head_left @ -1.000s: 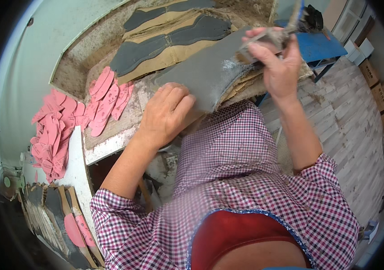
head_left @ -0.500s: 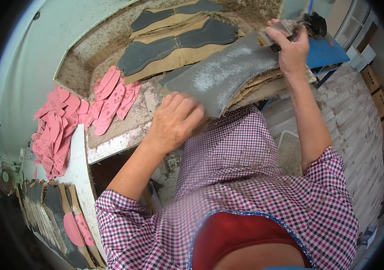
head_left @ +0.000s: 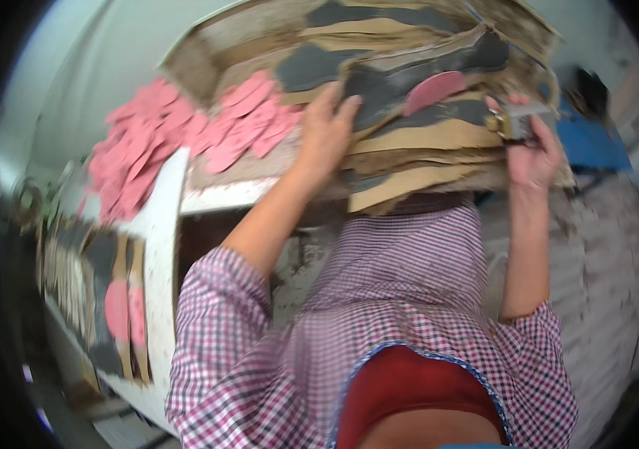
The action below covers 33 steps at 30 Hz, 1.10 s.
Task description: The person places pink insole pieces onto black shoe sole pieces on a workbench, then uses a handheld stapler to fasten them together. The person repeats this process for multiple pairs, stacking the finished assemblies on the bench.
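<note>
My left hand (head_left: 327, 127) lies with its fingers apart at the left end of a dark grey shaped panel (head_left: 428, 75). A pink oval pad (head_left: 434, 91) sits on that panel near its lower edge. My right hand (head_left: 533, 153), at the stack's right end, is closed round a metal spray gun (head_left: 521, 123). Beneath and in front are several more tan-backed panels (head_left: 424, 140) in layers. Motion blurs the picture somewhat, so whether my left fingers touch the panel's underside is hidden.
Loose pink pads form a heap (head_left: 140, 142) at the left, with a smaller pile (head_left: 248, 123) beside my left hand. More panels stand stacked (head_left: 102, 292) at lower left. A raised board wall (head_left: 214, 45) rings the worktable's back. A blue table (head_left: 592, 138) stands right.
The view has shifted. The white-speckled grey sheet is no longer on top in front; a panel with a pink pad now shows. My left hand has opened out, while my right keeps the spray gun.
</note>
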### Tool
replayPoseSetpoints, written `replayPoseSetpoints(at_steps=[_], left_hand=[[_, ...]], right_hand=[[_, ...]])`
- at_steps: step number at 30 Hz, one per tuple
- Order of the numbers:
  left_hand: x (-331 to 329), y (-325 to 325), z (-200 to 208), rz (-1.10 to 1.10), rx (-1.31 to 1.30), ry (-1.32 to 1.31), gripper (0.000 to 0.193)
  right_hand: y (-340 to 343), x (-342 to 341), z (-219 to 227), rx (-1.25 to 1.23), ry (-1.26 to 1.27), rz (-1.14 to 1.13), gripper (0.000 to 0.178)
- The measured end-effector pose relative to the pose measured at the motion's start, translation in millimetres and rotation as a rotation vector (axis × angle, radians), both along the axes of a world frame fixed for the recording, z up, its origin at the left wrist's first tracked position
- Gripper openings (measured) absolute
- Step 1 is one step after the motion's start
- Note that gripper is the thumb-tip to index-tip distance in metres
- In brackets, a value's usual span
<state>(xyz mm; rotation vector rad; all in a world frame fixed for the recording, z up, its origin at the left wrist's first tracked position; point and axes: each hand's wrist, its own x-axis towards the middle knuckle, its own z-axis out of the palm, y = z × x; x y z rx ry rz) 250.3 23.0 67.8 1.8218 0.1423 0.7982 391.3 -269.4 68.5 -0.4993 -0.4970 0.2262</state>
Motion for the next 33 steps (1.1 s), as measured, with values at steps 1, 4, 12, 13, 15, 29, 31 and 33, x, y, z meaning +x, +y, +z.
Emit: replayPoseSetpoints(at_steps=[1,4,12,13,15,29,31,33], left_hand=[[-6,10,5,0.045,0.038,-0.045,0.023],[-50,29,19,0.036,-0.066,-0.193,0.024],[-301,99,36,0.592,-0.086,-0.302,0.035],[-344,117,37,0.663,-0.024,-0.311,0.032],[-405,128,34,0.683,-0.169,-0.468,0.032],[-524,98,8,1.771,0.661,0.940,0.118],[-533,109,-4,1.582,0.632,1.198,0.130],[-537,124,-12,1.493,0.428,1.254,0.133]], right_hand=[[8,1,-1,-0.061,-0.008,-0.013,0.039],[8,0,-20,-0.124,0.096,-0.038,0.047],[-26,-1,-36,-0.168,0.226,-0.189,0.049],[-33,-3,-37,-0.155,0.240,-0.159,0.049],[-31,-4,-35,-0.147,0.287,-0.151,0.049],[-19,-24,-13,-0.180,0.335,-0.177,0.050],[-19,-25,-18,-0.165,0.348,-0.182,0.050],[-19,-26,-19,-0.185,0.334,-0.185,0.051]])
